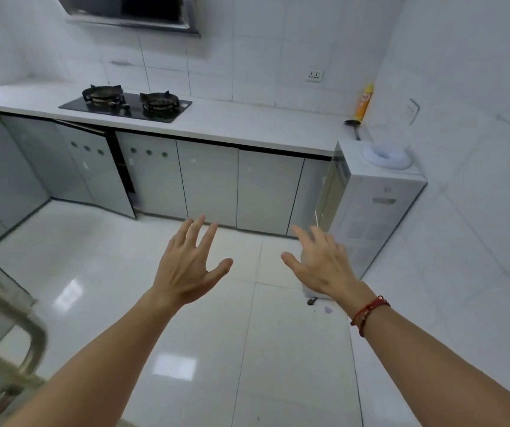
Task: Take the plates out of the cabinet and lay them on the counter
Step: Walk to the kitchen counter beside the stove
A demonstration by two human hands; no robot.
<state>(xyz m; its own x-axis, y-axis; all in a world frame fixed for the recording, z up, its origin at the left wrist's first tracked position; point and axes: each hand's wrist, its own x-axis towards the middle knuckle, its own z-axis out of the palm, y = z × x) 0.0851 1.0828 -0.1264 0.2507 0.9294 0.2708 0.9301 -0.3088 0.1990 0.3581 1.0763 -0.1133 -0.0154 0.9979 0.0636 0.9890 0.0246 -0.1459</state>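
Holding bare left hand (185,268) and red-corded right hand (323,266) out ahead, fingers spread wide, gripping nothing. Probably readying for glossy grey under-counter cabinet (207,180), one door (99,167) hanging ajar. Showing no plates, likely sitting inside. Waiting above: long white counter (247,124).

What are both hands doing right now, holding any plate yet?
Left hand: open, fingers spread, holding nothing.
Right hand: open, fingers spread, holding nothing; red cord bracelet on its wrist.
No plate in view.
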